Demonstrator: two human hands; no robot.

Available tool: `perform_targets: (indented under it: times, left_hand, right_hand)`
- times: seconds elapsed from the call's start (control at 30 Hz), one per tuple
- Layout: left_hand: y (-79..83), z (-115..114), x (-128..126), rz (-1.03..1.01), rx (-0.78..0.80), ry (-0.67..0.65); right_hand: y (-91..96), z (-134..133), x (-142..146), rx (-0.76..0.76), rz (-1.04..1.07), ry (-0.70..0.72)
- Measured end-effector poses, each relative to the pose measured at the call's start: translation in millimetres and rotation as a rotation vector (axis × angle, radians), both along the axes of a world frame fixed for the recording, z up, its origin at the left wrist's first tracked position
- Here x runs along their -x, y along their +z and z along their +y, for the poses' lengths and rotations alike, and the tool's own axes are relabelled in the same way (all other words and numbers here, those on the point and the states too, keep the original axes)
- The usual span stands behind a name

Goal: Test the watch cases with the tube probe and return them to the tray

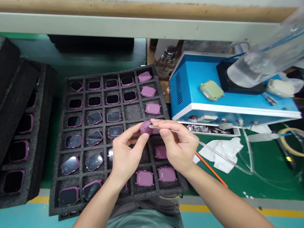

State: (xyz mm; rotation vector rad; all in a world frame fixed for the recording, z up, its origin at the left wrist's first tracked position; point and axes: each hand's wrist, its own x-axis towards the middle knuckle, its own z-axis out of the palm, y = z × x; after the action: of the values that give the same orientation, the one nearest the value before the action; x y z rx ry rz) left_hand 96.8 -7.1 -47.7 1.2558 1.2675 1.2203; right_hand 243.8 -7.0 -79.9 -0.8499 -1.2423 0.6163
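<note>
My left hand (126,152) is closed around a small purple watch case (146,127), held above a black foam tray (67,142). My right hand (176,144) pinches a thin clear tube with a needle tip (168,129), the tip touching the case. The tube runs right towards a blue machine (218,100). The tray's cells hold several purple watch cases, some screen-up on the left, some back-up on the right.
More black foam trays (7,124) with cases are stacked at the left. On the blue machine lies a pale green case (211,90). White tissue (223,153), an orange stick (211,173) and a tape roll (299,141) lie on the green mat.
</note>
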Motion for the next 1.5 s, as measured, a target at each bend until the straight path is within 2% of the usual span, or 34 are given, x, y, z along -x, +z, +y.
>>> perform_targets:
  times: [0.43, 1.0, 1.5]
  left_hand:
    - [0.6, 6, 2, 0.051, -0.051, 0.004]
    - [0.2, 8, 2, 0.058, -0.043, 0.026]
    - [2.6, 8, 2, 0.101, -0.037, 0.027]
  right_hand:
    - [6.1, 10, 0, 0.001, 0.007, 0.037]
    - [4.4, 12, -1, -0.012, 0.072, 0.095]
    - [5.2, 12, 0, 0.012, 0.045, 0.071]
